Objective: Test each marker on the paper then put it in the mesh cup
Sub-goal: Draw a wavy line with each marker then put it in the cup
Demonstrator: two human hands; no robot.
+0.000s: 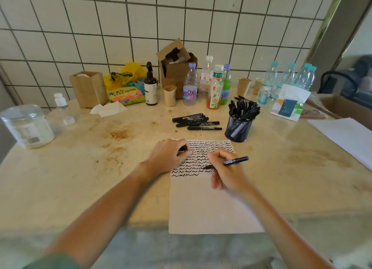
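A white sheet of paper lies at the table's near edge, its upper part covered with rows of black squiggles. My right hand grips a black marker with its tip down on the paper at the end of a squiggle row. My left hand rests on the paper's upper left corner and pinches a small black cap. Several black markers lie loose on the table behind the paper. To their right, a black mesh cup holds several markers.
Bottles, paper cups, a cardboard box, a brown bag and snack packs line the tiled wall. A clear plastic jar stands at far left. Another white sheet lies at far right.
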